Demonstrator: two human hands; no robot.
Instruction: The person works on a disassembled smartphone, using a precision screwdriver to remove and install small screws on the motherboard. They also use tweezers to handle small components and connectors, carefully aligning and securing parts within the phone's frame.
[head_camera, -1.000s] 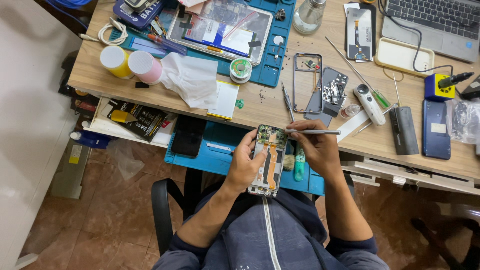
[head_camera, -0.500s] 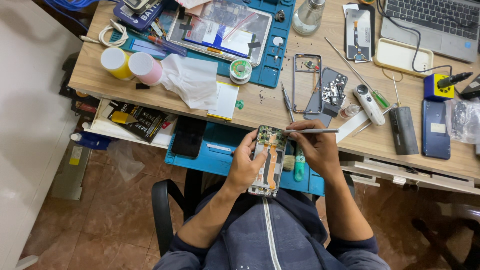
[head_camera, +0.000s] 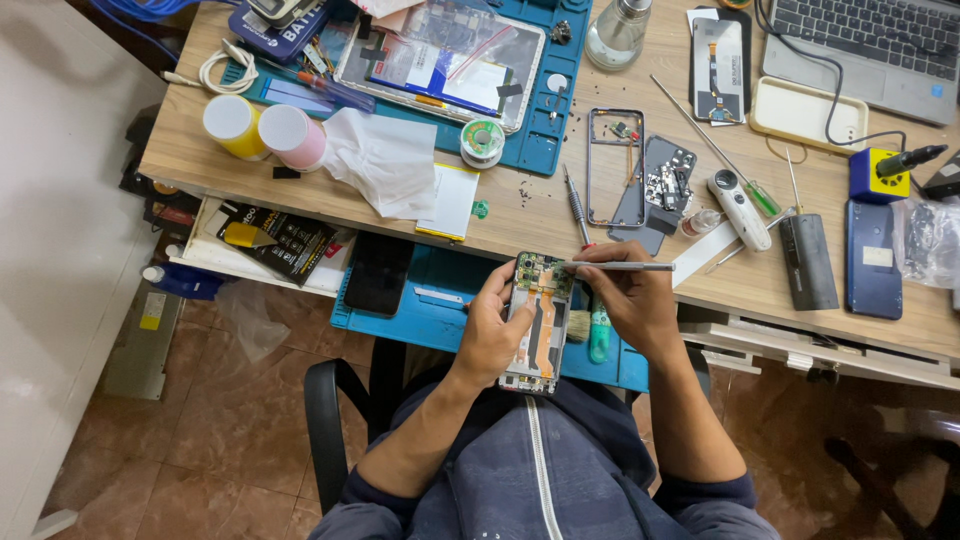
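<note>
- Big wooden desk (head_camera: 560, 215) across the top, packed with stuff from 9 o'clock round to 3 o'clock.
- Blue work mat (head_camera: 440, 315) on a pulled-out shelf at the middle, just under the desk edge, with a dark phone (head_camera: 378, 275) lying on it at 9 o'clock of the hands.
- Grey laptop (head_camera: 860, 45) far off at 2 o'clock, well apart from the hands.
- White cloth (head_camera: 385, 160) at 11 o'clock, next to a yellow cup (head_camera: 232, 125) and a pink cup (head_camera: 290, 135).
- Opened phone (head_camera: 535, 320) right at the middle, above the lap and over the blue mat, insides facing up, standing long-ways from 12 to 6 o'clock.
- Left hand (head_camera: 490, 335) wrapped round the phone's left edge, fingers curled and pressed on it, thumb on top.
- Right hand (head_camera: 630, 300) at 3 o'clock of the phone, fingers pinching thin metal tweezers (head_camera: 615, 266) lying sideways, tip touching the phone's top part.
- Empty phone frame (head_camera: 615, 165) and a back cover (head_camera: 665, 180) on the desk at 12 o'clock.
- Red-tipped screwdriver (head_camera: 578, 205) just above the phone.
- Tiny screws (head_camera: 525, 190) loose on the desk at 12 o'clock.
- Could go wrong: a slip of the sharp tip could scratch or tear the small orange strips inside; too hard a push would do it.
- Could go wrong: phone held in the air with nothing under part of it, so a loose grip could drop it to the floor.
- Could go wrong: a bump of the arm could scatter the tiny screws.
</note>
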